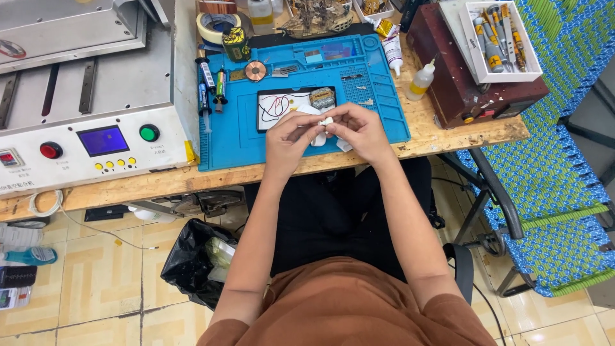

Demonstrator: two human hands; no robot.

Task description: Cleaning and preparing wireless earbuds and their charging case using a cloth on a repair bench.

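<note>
Your left hand (289,136) and right hand (359,130) pinch one small white part (327,121) between their fingertips, raised just above the blue mat (224,138) so both can steady it. A white cloth (318,138) sits under your hands, close for wiping.

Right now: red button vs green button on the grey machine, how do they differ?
The red button sits left of the blue screen; the green button sits right of it. Red lies nearer the front edge of the machine, green slightly farther back. Both are round, dark-ringed and alike in size, and neither hand touches them: left hand and right hand are over the blue mat.
</note>
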